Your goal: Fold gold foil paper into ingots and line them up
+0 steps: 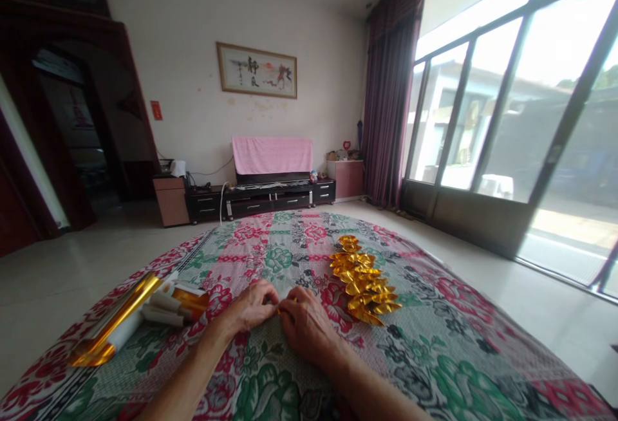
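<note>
My left hand (254, 305) and my right hand (306, 323) are close together, low over the middle of the patterned cloth. Both have their fingers closed in a pinch. A sliver of gold foil paper (279, 309) shows where the fingertips meet; the fingers hide most of it and its shape. Right of my right hand lies a cluster of folded gold foil pieces (364, 282), overlapping in a long row. To the left of my left hand are rolled sheets of gold foil paper (118, 318) with pale backs, some lying across others.
A floral cloth (275, 382) covers the round table under my hands. Beyond the table stand a low black cabinet (270, 202) and a pink cloth (273, 156) draped over something above it. Large glass doors (483, 125) and a purple curtain (391, 99) are on the right.
</note>
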The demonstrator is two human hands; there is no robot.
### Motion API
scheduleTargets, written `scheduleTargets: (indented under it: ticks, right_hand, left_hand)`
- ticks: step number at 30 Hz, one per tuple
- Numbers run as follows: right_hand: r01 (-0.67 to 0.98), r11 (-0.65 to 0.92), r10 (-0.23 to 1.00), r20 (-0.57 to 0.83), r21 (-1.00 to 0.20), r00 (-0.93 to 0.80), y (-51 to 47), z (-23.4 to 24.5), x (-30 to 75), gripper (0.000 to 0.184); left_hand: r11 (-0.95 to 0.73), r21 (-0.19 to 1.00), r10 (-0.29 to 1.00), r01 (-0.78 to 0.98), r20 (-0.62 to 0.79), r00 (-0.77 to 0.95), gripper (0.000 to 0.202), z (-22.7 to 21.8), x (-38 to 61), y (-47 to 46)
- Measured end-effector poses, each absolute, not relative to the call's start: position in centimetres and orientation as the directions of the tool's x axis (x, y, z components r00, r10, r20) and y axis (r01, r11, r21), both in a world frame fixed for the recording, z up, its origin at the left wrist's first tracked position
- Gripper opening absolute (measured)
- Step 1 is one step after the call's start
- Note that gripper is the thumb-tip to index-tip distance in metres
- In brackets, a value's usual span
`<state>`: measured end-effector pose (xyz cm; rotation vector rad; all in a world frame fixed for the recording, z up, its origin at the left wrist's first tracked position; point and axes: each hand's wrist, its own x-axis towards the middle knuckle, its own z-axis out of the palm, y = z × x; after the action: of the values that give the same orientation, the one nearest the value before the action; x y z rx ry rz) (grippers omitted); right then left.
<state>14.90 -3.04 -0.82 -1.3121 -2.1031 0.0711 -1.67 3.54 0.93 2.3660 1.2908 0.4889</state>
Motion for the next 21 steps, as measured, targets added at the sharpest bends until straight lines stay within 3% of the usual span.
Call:
scheduleTargets:
  ticks: [21]
  right_hand:
    - [0.807,0.518,0.806,0.478,-0.282,-0.35,-3.02,-0.28,15.61,0.02]
  left_hand:
    - [-0.478,0.505,0.859,0.719,0.096,0.504,0.019,1.39,-1.47,3.46]
